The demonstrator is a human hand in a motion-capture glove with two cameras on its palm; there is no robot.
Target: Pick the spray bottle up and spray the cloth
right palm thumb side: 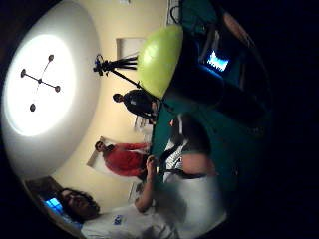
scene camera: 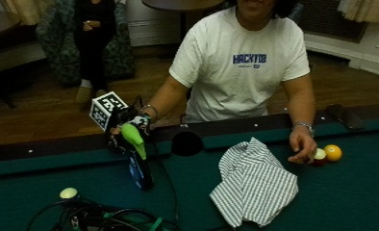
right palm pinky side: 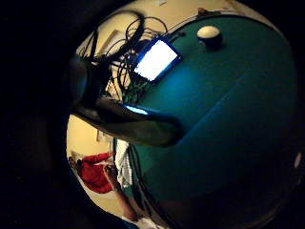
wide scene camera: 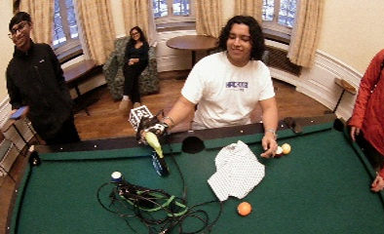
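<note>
The gloved right hand point(scene camera: 127, 126) is raised over the near rail of the green pool table point(scene camera: 343, 192), fingers curled round the lime-green head of the one spray bottle point(scene camera: 138, 159), whose dark body hangs down from the hand toward the felt. The one striped cloth point(scene camera: 253, 183) lies crumpled on the felt well off to the hand's thumb side, the bare left hand point(scene camera: 303, 144) resting beyond it beside two balls point(scene camera: 327, 153). Below the hand lie a tangle of cables point(scene camera: 106, 219) with a white ball point(scene camera: 69, 193), and a corner pocket point(scene camera: 187, 143) sits just beside the bottle.
</note>
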